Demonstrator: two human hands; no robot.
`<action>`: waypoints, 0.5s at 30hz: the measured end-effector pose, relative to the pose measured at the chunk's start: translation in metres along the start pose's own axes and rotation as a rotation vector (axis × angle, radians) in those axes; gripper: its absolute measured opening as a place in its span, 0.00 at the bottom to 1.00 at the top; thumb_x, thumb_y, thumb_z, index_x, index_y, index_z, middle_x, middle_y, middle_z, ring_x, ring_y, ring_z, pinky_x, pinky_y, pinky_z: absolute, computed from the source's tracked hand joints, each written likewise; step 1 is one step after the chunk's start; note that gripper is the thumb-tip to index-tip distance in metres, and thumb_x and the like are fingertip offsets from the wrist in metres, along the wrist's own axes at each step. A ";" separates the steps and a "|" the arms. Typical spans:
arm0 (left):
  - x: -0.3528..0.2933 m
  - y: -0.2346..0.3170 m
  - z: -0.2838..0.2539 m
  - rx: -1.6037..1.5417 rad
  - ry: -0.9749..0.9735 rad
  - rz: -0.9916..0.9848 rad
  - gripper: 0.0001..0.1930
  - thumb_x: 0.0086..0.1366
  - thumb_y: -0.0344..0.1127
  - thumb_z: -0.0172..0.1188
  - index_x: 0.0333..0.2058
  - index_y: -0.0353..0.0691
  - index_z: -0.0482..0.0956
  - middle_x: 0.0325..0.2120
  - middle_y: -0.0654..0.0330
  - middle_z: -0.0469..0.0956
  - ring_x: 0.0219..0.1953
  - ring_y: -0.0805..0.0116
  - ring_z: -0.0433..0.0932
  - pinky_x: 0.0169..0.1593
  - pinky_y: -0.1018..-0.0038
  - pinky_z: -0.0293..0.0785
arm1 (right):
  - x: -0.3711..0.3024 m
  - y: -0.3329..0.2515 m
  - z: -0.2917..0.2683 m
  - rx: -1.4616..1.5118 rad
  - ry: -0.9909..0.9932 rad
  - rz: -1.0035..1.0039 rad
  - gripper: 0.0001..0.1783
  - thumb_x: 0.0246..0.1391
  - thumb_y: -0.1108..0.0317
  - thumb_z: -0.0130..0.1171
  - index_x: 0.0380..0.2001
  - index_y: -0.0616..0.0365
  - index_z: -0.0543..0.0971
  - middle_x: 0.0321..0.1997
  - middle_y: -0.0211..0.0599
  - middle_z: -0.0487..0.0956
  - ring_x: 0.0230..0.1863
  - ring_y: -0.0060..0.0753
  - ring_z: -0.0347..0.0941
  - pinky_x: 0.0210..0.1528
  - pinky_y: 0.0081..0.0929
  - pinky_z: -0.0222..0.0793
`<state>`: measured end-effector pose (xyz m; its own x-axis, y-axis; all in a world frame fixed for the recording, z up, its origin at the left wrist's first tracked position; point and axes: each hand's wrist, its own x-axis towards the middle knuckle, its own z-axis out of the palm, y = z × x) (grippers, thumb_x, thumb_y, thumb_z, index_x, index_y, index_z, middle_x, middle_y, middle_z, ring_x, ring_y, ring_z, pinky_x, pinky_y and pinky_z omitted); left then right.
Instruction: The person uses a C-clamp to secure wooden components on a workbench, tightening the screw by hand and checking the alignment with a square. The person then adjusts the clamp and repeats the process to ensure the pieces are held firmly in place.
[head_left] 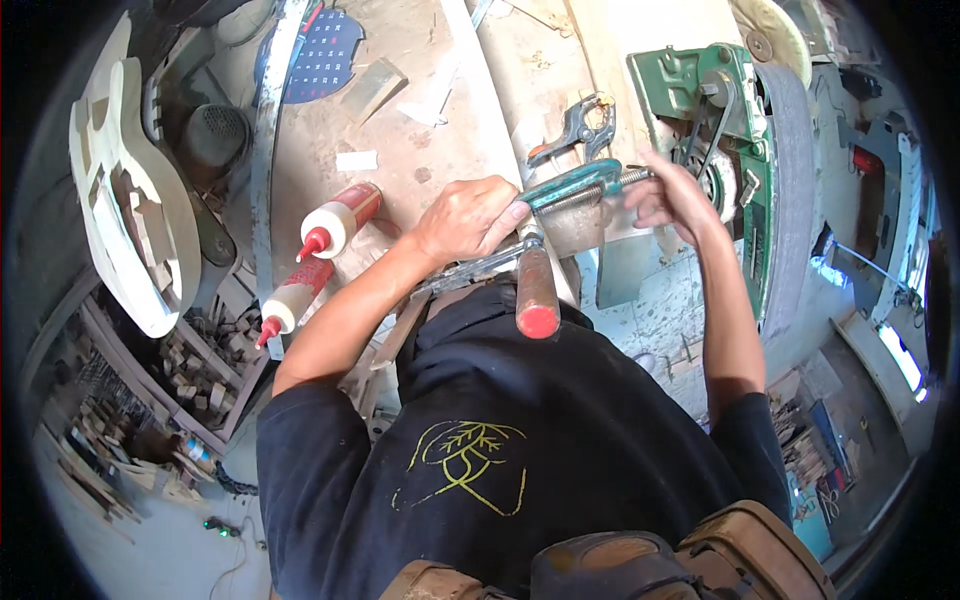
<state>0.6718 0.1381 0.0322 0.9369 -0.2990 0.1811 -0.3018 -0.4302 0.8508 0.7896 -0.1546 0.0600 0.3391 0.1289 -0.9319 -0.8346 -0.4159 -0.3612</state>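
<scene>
A teal C-clamp (570, 187) with a long threaded screw lies sideways in front of me, at the near edge of the bench. My left hand (468, 222) is closed around its left end, thumb pressed along the frame. By the screw's outer end is my right hand (675, 200), its fingers bent and smeared by motion, so their hold on the screw does not show clearly. Just below the C-clamp, a bar clamp's wooden handle (537, 290) with a red end points toward me. A black and orange spring clamp (577, 130) lies just beyond the C-clamp.
Two glue bottles (340, 220) with red caps lie left of my left arm. A green belt-driven machine (710, 110) stands at the right. A pale guitar-shaped wooden body (135, 200) is at the far left. A small wood block (374, 90) rests on the bench (420, 150).
</scene>
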 end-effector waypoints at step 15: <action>-0.008 -0.003 -0.016 -0.138 -0.228 0.110 0.14 0.68 0.38 0.51 0.26 0.35 0.67 0.22 0.50 0.64 0.26 0.47 0.70 0.32 0.57 0.67 | -0.004 0.008 0.004 -0.384 -0.017 -0.739 0.04 0.57 0.77 0.55 0.32 0.67 0.78 0.40 0.38 0.79 0.36 0.23 0.73 0.38 0.19 0.71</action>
<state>0.6679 0.1553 0.0360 0.8313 -0.5281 0.1735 -0.3576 -0.2690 0.8943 0.7794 -0.1548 0.0608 0.7325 0.5014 -0.4605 -0.1923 -0.4965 -0.8465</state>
